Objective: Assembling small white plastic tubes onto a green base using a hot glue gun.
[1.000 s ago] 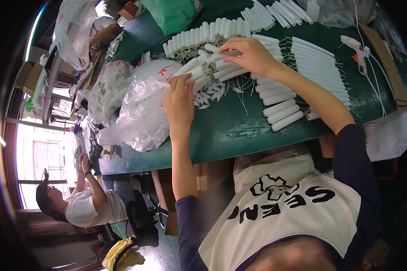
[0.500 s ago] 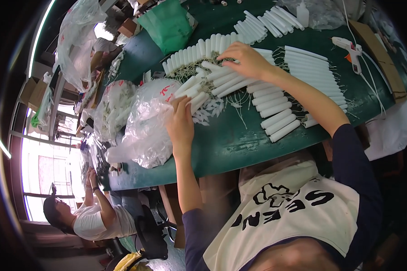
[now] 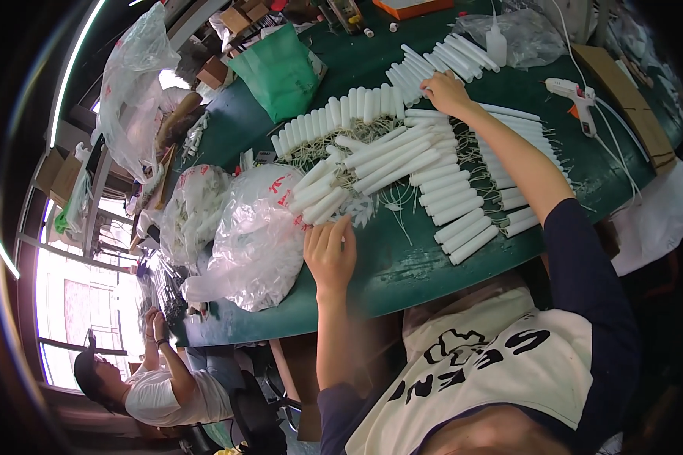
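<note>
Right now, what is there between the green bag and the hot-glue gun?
A fan of white tubes, the right hand and green tabletop are between them, as the head view shows.

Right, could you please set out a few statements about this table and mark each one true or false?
1. The right hand is farther across the table than the left hand. True.
2. The glue gun lies at the table's left end. False: the glue gun lies toward the right.
3. The green bag lies beyond the clear plastic bag. True.
4. The white tubes form one single row. False: the white tubes lie in several groups.
</note>
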The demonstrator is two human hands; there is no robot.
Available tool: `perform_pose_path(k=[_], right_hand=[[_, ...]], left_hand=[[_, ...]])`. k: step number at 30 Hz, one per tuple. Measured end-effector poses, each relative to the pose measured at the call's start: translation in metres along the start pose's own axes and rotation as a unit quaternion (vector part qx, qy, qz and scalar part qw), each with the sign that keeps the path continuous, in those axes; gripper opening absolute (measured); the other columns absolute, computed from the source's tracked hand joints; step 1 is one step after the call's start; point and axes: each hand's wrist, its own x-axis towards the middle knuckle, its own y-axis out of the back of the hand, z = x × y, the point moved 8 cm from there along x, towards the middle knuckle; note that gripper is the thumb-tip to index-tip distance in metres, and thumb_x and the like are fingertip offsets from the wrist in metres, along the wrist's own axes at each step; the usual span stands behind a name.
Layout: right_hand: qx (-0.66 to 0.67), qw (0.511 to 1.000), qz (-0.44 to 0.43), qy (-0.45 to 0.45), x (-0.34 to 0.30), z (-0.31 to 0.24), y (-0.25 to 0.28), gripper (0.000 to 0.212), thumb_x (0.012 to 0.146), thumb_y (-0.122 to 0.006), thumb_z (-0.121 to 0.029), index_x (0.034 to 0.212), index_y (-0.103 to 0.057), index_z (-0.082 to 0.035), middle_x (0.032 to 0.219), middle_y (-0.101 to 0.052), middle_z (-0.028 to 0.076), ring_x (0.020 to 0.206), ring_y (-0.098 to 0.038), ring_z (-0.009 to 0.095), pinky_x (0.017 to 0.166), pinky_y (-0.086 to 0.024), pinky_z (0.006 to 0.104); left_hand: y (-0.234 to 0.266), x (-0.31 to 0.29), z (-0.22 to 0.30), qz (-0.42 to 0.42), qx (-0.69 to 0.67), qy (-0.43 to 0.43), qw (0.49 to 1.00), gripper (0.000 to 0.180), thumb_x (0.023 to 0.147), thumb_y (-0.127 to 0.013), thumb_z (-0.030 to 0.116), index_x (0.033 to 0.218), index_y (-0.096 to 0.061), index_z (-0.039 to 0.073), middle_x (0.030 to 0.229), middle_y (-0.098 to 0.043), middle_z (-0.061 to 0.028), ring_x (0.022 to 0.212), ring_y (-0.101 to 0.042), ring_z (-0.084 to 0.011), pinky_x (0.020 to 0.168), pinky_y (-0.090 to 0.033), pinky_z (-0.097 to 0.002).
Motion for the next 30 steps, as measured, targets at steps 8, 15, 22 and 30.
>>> perform_pose_path(k=[8,15,22,30], right_hand=[[-0.133,0.991,-0.033,-0.012,-0.003,-0.005,-0.020,0.015,0.080,-0.061,-0.014,0.092,-0.069,-0.008,0.111,-0.056,0.012,0.104,-0.054,0.030,0.078,-0.050,0.0448],[-0.162,0.987,-0.017,-0.011,-0.005,-0.014,-0.011,0.013,0.077,-0.061,-0.009,0.086,-0.069,-0.006,0.102,-0.060,0.013,0.097,-0.059,0.030,0.076,-0.052,0.0429],[-0.098,0.994,0.037,-0.012,-0.005,-0.011,-0.001,0.011,0.078,-0.059,-0.008,0.084,-0.067,-0.006,0.091,-0.061,0.015,0.089,-0.061,0.033,0.067,-0.054,0.0418],[-0.037,0.921,0.331,0.202,-0.014,-0.049,0.129,0.015,0.081,-0.067,-0.019,0.090,-0.059,-0.010,0.075,-0.057,0.005,0.073,-0.059,0.021,0.056,-0.049,0.0348]], left_hand=[[-0.006,-0.003,0.004,-0.010,-0.009,-0.018,1.000,0.019,0.071,-0.069,-0.002,0.088,-0.066,0.006,0.070,-0.060,-0.0050,0.066,-0.058,-0.0212,0.060,-0.043,-0.0332],[-0.006,-0.004,0.006,-0.016,-0.024,-0.010,1.000,0.018,0.072,-0.069,-0.003,0.087,-0.066,0.005,0.069,-0.060,-0.0048,0.064,-0.057,-0.0215,0.060,-0.043,-0.0331],[-0.008,-0.002,0.006,-0.033,-0.043,0.001,0.999,0.017,0.073,-0.067,-0.004,0.087,-0.066,0.005,0.070,-0.062,-0.0048,0.065,-0.058,-0.0213,0.061,-0.043,-0.0332],[-0.008,0.020,0.009,-0.042,-0.089,-0.006,0.995,0.016,0.073,-0.068,-0.002,0.087,-0.067,0.006,0.072,-0.063,-0.0058,0.068,-0.059,-0.0234,0.064,-0.044,-0.0342]])
